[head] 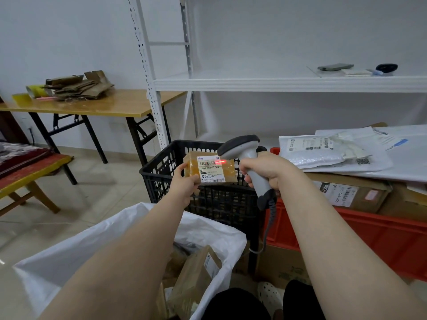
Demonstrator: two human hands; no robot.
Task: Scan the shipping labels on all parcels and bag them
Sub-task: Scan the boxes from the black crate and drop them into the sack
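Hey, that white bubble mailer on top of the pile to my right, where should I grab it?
Pinch the bubble mailer by its left edge, coming in from the left, thumb on top. It lies flat with the label up, that edge looks free, and a crumpled white bag overlaps its right end. The left hand would suit, once it lets go of the small box.

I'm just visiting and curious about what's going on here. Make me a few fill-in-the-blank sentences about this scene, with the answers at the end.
1. The right hand grips a scanner whose ____ beam falls on the label.
2. The left hand holds the taped parcel in front of a plastic crate coloured ____.
3. The open bag below the arms, with boxes inside, is coloured ____.

Missing words: red; black; white.
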